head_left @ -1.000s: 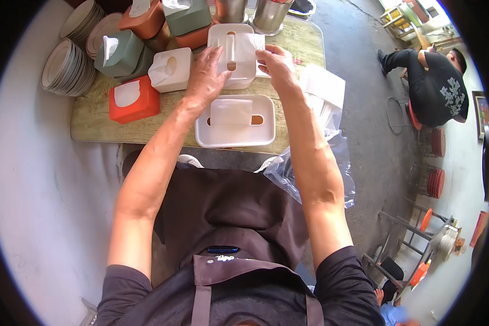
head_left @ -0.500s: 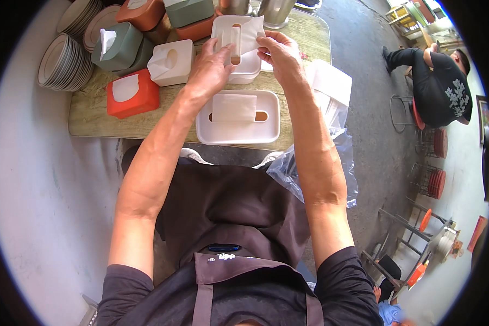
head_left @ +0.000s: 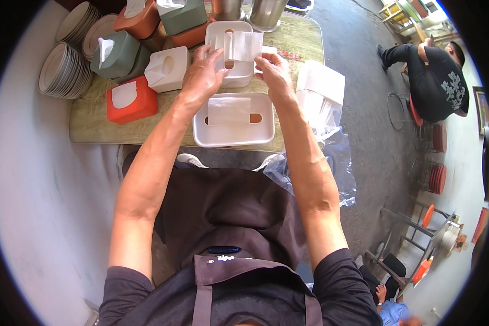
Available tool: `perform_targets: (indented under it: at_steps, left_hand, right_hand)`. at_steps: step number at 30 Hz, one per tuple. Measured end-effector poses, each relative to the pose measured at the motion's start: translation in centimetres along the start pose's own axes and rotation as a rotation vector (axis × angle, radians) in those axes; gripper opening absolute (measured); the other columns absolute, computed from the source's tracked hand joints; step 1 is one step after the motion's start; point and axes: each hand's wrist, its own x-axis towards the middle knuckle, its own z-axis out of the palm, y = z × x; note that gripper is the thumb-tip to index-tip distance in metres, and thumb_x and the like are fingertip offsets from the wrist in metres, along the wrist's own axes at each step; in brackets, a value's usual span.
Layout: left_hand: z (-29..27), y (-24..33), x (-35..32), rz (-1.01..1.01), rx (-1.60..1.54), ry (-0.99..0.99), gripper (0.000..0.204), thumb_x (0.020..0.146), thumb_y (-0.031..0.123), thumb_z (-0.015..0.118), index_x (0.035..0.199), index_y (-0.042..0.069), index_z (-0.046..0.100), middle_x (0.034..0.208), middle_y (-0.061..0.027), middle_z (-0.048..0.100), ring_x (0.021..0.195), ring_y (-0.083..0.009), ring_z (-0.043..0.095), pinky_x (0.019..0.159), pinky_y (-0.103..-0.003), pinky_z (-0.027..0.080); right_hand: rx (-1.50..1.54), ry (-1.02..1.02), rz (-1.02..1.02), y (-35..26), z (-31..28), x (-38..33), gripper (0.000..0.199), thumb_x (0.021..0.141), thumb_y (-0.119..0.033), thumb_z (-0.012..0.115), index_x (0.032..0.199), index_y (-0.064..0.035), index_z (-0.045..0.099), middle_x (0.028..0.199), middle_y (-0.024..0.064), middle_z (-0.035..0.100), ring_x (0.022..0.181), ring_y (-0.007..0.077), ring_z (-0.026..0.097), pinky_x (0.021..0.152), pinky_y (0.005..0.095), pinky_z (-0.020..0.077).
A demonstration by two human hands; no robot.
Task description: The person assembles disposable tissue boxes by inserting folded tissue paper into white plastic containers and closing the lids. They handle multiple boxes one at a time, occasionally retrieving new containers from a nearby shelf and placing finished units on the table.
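Tissue (head_left: pixel 248 46) lies between the spread left hand (head_left: pixel 203 76) and the right hand (head_left: pixel 275 73) pinching its corner.

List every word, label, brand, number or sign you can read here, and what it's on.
None reads clearly enough to quote.
Seated person's dark shirt: white characters, too blurred to read.
Brown apron: small white lettering, partly hidden, unreadable.
White tissue box between the left hand and right hand: no print visible.

No words can be read clearly; white characters (head_left: pixel 452 91) mark a black shirt (head_left: pixel 430 103) at the far right, and small white lettering (head_left: pixel 226 258) marks the near brown apron (head_left: pixel 231 204)
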Motion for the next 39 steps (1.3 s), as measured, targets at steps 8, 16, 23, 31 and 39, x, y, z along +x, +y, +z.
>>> perform_targets:
  at_steps: [8,16,23,31,39]
  left_hand:
    - [0.4,0.7,-1.1,-0.093,-0.061,0.149,0.063,0.084,0.012,0.067,0.142,0.007,0.042,0.134,-0.0209,0.048,0.118,-0.0388,0.054,0.099,-0.045,0.047]
    - [2.5,-3.7,0.5,-0.359,-0.415,0.063,0.069,0.085,0.018,0.067,0.143,-0.002,0.038,0.123,-0.0274,0.059,0.116,-0.039,0.058,0.1,-0.045,0.046]
    - [0.9,-2.2,0.0,-0.536,-0.646,-0.022,0.065,0.086,0.021,0.068,0.139,-0.005,0.042,0.114,-0.0208,0.065,0.093,-0.0262,0.07,0.074,-0.036,0.06]
    - [0.4,-2.6,0.0,-0.584,-0.746,-0.105,0.041,0.086,0.02,0.069,0.114,-0.007,0.057,0.104,-0.0156,0.066,0.087,-0.0232,0.069,0.073,-0.036,0.06]
    - [-0.3,-2.2,0.3,-0.626,-0.814,-0.102,0.043,0.083,0.016,0.067,0.118,-0.003,0.049,0.108,-0.0161,0.062,0.09,-0.0252,0.067,0.078,-0.039,0.06]
  right_hand:
    - [-0.096,-0.06,-0.019,0.2,-0.5,-0.4,0.03,0.085,-0.015,0.069,0.112,-0.0006,0.066,0.101,0.0081,0.069,0.091,0.0154,0.064,0.082,0.0304,0.0507]
    - [-0.189,-0.175,0.034,1.0,-1.0,-0.3,0.038,0.088,-0.024,0.068,0.119,-0.0013,0.063,0.105,0.0103,0.068,0.1,0.0202,0.064,0.091,0.0352,0.0488]
    - [-0.206,-0.15,-0.004,0.5,-0.9,-0.6,0.036,0.086,-0.019,0.066,0.116,0.0005,0.066,0.101,0.0107,0.069,0.097,0.019,0.063,0.089,0.0334,0.0485]
    - [-0.271,-0.157,0.008,-0.1,-1.2,-0.4,0.031,0.085,-0.02,0.066,0.11,-0.0009,0.066,0.098,0.0075,0.067,0.093,0.0168,0.061,0.088,0.0327,0.0485]
    - [-0.151,-0.218,0.067,-0.2,-1.6,-0.2,0.031,0.083,-0.023,0.067,0.11,-0.0068,0.061,0.101,0.0032,0.062,0.097,0.0147,0.058,0.088,0.0327,0.0461]
